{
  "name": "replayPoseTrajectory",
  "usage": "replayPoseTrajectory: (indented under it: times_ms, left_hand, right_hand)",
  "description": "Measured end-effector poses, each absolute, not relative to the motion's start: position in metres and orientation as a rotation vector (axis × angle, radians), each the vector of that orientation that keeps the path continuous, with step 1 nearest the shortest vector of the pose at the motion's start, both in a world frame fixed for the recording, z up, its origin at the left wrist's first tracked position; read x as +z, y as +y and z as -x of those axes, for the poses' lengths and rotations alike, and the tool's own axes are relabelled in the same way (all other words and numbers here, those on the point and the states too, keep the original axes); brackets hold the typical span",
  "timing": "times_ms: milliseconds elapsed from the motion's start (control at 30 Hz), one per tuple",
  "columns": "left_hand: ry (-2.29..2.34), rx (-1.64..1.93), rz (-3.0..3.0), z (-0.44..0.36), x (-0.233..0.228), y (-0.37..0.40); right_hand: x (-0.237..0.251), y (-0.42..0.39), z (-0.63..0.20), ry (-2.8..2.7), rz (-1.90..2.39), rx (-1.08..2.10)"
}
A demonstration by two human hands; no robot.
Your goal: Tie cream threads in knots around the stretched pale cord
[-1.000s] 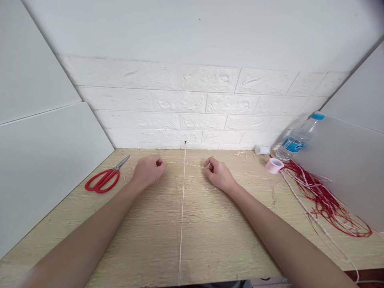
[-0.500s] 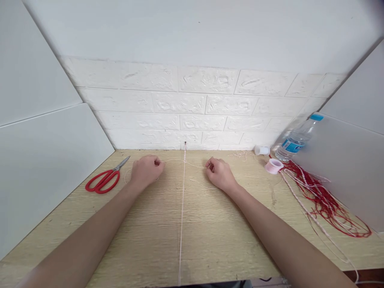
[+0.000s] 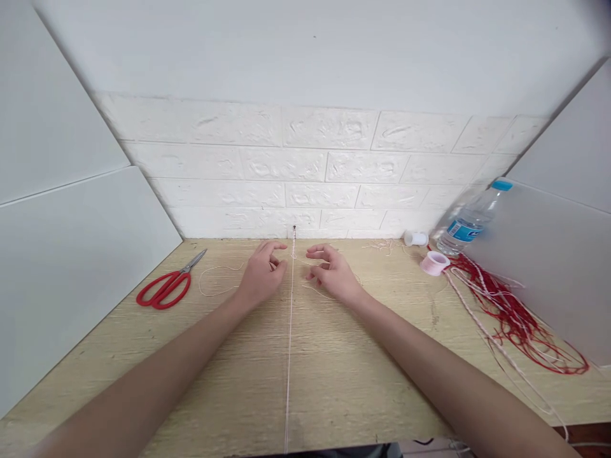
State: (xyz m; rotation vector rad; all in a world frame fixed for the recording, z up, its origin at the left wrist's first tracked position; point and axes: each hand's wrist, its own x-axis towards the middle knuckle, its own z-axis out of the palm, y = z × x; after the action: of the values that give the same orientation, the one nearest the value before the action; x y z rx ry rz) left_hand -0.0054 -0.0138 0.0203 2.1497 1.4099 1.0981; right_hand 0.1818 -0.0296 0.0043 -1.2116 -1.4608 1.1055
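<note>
Two bare hands meet at twelve o'clock on the desk (image 3: 334, 369), left hand (image 3: 261, 275) and right hand (image 3: 331, 272) with fingers half curled, apparently knotting thin cord (image 3: 289, 331); next needs pinching its loose ends.

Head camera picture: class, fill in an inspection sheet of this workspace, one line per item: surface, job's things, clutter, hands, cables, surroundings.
Surface: pale wood-grain table, bare in front.
Job's things: thin pale taut cord runs from a pin at the wall towards the viewer; loose thin pale thread lies beside the hands.
Clutter: red-handled scissors at left; pink spool, small white spool, clear plastic water bottle with blue cap and red cord bundle at right.
Hands: left hand and right hand flank the taut cord, fingers curled; grip on thread unclear.
Cables: nothing seen.
Surroundings: white brick-pattern wall, plain grey side panels.
</note>
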Motion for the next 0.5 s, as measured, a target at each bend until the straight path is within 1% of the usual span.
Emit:
replayPoseTrajectory:
  times_ms: [67, 200, 367, 500]
  left_hand:
    - [1.413, 1.108, -2.113, 0.001, 0.018, -0.008]
    - [1.445, 1.161, -2.124, -0.005, 0.009, 0.004]
    - [1.363, 1.152, -2.076, -0.004, -0.004, 0.009]
    - [1.377, 1.159, -2.142, -0.002, -0.007, 0.009]
  right_hand:
    - [0.005, -0.021, -0.173, -1.423, 1.214, 1.175]
    - [-0.005, 0.003, -0.16, -1.469, 1.235, 1.153]
    - [-0.023, 0.017, -0.158, -1.56, 1.17, 0.95]
    - [-0.024, 0.013, -0.159, -1.641, 1.145, 0.835]
